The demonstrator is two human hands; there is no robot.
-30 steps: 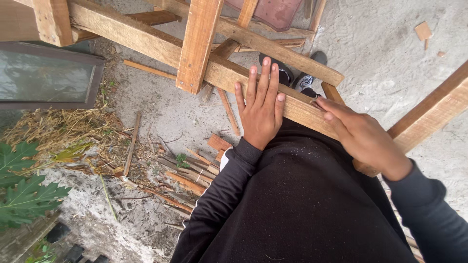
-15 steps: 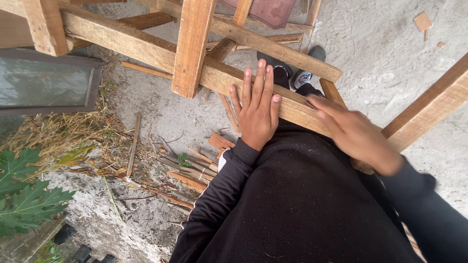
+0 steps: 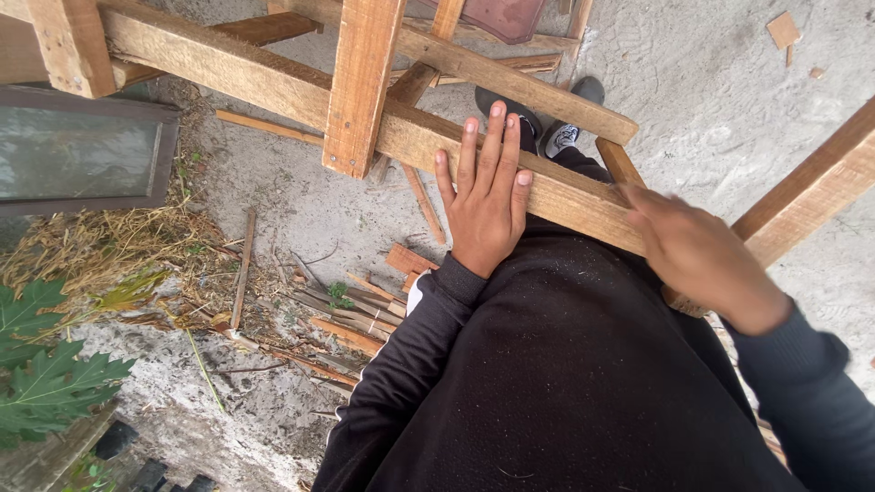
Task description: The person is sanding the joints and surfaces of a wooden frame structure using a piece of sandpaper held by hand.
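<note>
Wooden frame (image 3: 273,68) under two bare hands, seen from the head camera.

Left hand (image 3: 486,196) lies flat, fingers spread and straight, palm down on the long beam (image 3: 583,202) that slants across the frame, grip open and closed on nothing. Right hand (image 3: 697,255) is blurred, resting at the beam's lower end beside a second plank (image 3: 807,191); whether its grip is closed cannot be told. Below, on the concrete floor (image 3: 711,109), lie wood scraps (image 3: 351,319); a shoe (image 3: 561,137) shows past the beam.
</note>
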